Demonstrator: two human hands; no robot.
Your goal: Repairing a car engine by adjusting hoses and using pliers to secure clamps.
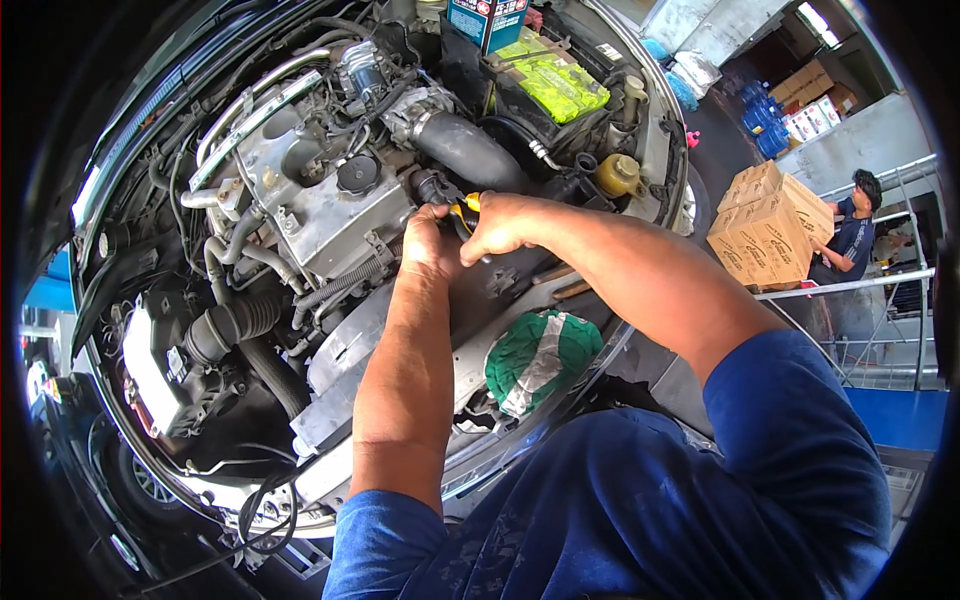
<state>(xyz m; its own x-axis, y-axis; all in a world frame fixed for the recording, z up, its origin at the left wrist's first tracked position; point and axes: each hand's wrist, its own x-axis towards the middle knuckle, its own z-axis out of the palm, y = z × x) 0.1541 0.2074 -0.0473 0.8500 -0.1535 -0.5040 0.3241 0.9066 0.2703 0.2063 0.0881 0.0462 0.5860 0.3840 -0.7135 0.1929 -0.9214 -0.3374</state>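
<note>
Both of my hands meet over the front of an open car engine, beside the metal engine cover and its black oil filler cap. My right hand is closed round a tool with yellow-and-black handles; its working end is hidden, so its exact kind does not show. Close against it, my left hand has its fingers bent at the end of a short black hose. What lies inside those fingers is hidden. A thick black intake pipe runs just beyond my hands.
A green-and-white cloth bundle lies on the front edge of the engine bay. Farther back are a lime-green cloth, a blue-green box and a yellowish reservoir. At right, another person handles cardboard boxes near metal rails.
</note>
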